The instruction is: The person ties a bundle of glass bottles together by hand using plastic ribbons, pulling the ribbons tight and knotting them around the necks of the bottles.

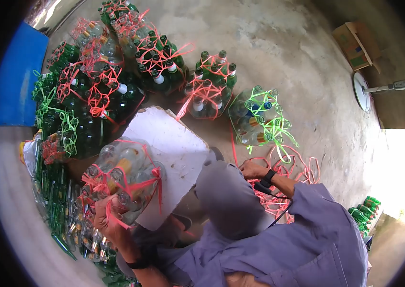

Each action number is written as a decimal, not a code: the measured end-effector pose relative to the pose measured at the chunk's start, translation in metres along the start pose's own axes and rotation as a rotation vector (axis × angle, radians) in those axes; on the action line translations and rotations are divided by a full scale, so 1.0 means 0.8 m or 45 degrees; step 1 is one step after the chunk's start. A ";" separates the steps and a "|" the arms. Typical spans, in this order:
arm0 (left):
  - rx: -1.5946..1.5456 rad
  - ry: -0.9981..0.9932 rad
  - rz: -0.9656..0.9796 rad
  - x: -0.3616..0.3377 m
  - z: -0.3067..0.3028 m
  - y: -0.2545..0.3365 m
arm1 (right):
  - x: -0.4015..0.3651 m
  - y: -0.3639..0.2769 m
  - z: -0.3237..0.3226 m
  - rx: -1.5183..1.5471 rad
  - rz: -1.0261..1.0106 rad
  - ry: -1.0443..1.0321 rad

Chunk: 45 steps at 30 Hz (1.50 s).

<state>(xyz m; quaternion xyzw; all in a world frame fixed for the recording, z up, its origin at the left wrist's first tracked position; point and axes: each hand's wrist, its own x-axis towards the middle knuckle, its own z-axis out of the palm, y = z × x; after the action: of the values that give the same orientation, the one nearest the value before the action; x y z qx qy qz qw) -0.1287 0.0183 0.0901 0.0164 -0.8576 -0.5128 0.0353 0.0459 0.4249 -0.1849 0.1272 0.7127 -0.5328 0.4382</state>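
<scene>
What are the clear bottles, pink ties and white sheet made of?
Clear bottles: smooth glass, probably, being see-through with bright glints. Pink ties: likely thin, slightly shiny plastic, since they look crinkled. White sheet: maybe matte cardboard; its edge looks brownish.

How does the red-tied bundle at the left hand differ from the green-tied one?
The red-tied bundle is bound with red twine, the green-tied bundle with light green twine. The left hand grips the red-tied bundle; no hand touches the green-tied bundle. Both group clear bottles.
</scene>
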 end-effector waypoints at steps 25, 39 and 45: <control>-0.224 -0.010 0.062 0.002 0.007 0.006 | -0.163 -0.125 -0.011 0.753 -0.235 -0.006; -0.386 -0.045 -0.060 0.004 0.004 -0.005 | -0.176 -0.165 -0.042 -0.246 -0.749 1.094; -0.397 -0.063 -0.069 0.002 0.002 -0.001 | -0.155 -0.179 -0.050 0.258 -0.866 0.938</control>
<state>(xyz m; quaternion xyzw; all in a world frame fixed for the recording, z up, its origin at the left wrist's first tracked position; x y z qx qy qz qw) -0.1305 0.0189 0.0887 0.0212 -0.7675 -0.6407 0.0027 0.0057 0.4376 0.0041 0.1091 0.7657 -0.6315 -0.0548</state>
